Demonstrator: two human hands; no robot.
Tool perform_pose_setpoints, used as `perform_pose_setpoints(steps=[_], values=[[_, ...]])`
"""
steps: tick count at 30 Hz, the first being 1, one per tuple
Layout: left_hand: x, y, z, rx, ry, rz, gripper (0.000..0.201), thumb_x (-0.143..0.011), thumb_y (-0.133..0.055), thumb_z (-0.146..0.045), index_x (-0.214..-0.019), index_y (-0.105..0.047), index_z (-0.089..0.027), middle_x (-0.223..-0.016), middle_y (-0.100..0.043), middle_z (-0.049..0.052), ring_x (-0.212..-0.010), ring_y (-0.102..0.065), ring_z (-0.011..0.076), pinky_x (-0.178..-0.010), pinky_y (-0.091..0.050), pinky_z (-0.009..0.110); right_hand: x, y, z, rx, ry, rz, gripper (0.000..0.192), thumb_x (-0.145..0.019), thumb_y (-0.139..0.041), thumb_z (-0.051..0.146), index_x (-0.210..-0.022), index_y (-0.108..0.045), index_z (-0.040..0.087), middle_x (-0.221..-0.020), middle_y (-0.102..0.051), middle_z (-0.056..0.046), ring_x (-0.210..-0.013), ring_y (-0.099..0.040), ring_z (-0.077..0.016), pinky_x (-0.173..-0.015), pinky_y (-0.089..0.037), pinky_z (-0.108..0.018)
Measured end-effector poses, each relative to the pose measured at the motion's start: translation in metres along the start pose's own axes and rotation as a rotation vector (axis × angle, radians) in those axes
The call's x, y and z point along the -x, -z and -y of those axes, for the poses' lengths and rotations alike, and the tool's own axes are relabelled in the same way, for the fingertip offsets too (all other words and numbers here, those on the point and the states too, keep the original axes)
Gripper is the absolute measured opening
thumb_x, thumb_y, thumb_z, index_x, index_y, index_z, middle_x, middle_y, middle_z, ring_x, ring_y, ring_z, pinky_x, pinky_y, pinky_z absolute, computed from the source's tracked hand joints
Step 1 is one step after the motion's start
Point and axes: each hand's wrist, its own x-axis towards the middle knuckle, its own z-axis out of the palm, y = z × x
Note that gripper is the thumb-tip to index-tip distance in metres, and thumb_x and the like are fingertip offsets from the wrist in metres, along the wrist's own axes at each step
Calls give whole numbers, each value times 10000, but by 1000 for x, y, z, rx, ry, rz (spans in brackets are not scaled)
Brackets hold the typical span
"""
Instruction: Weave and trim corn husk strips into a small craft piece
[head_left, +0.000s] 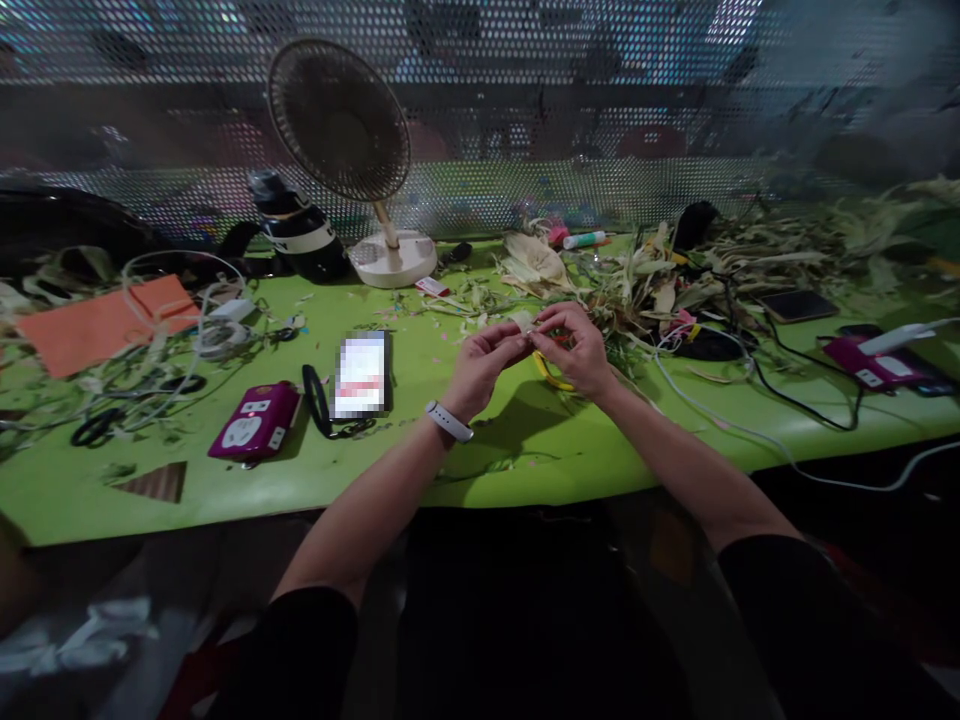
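My left hand, with a white band on its wrist, and my right hand meet above the green table. Together their fingertips pinch a small pale strip of dried husk. A yellow-handled tool lies on the table just under my right hand. A heap of dried corn husks lies right behind the hands.
A phone, a magenta device and a black loop lie to the left. Scissors, cables and an orange sheet are further left. A small fan, a bottle, a second phone and white cables are around. A perforated screen backs the table.
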Motion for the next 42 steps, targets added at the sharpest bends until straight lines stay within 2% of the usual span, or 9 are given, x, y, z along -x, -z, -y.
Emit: perform_pose_setpoints(steps=[4, 7, 13, 19, 25, 33, 37, 42], values=[[2, -1, -1, -33, -16, 0, 335, -593, -881, -245, -883, -740, -158, -870, -766, 45, -813, -715, 143, -933, -541, 318, 2, -5, -5, -175, -177, -34, 321, -784, -732, 474, -873, -566, 215, -1004, -611, -34, -900, -625, -147, -795, -552, -310], [3, -2, -2, -65, -43, 32, 369, -583, -890, -217, -915, -741, -154, -919, -770, 65, -871, -722, 166, -935, -539, 318, 2, -8, -7, -327, -309, -32, 423, -731, -779, 497, -948, -534, 228, -951, -623, -4, -816, -631, -121, -748, -559, -275], [1, -2, -2, -118, -63, 36, 401, -600, -894, -288, -948, -747, -153, -946, -776, 69, -895, -728, 173, -978, -532, 342, -1, -8, -8, -527, -457, 12, 537, -653, -836, 500, -1028, -547, 246, -868, -641, 21, -799, -636, -123, -743, -558, -273], [0, 0, -2, -98, -73, 63, 407, -612, -887, -326, -962, -746, -170, -929, -778, 58, -887, -731, 182, -1006, -529, 390, -1, -6, -3, -498, -443, -37, 462, -630, -857, 476, -957, -608, 264, -839, -599, 38, -799, -591, -112, -794, -536, -265], [-3, 5, 2, -91, -36, 69, 386, -631, -871, -295, -965, -736, -158, -912, -773, 61, -855, -729, 165, -990, -535, 383, -1, -7, -4, -472, -444, -62, 436, -630, -843, 508, -906, -623, 252, -797, -593, 36, -744, -570, -110, -733, -523, -263], [-2, 2, 1, -90, -25, 60, 355, -608, -883, -299, -898, -732, -160, -878, -770, 40, -792, -721, 137, -924, -560, 340, 0, -7, -4, -374, -383, -50, 400, -669, -821, 474, -916, -611, 240, -837, -606, 24, -792, -590, -122, -787, -525, -289], [-3, 3, 2, -114, -34, 48, 404, -582, -898, -315, -913, -731, -154, -874, -773, 51, -784, -723, 144, -873, -571, 327, 1, -7, -3, -421, -408, -51, 381, -671, -823, 464, -889, -608, 237, -815, -614, 28, -750, -600, -109, -754, -531, -280], [-4, 3, 3, -111, -43, 8, 429, -585, -894, -367, -919, -731, -153, -879, -775, 62, -774, -732, 163, -874, -574, 361, 1, -7, 0, -456, -421, -27, 364, -702, -799, 474, -909, -610, 241, -842, -639, 21, -783, -622, -118, -789, -550, -299]])
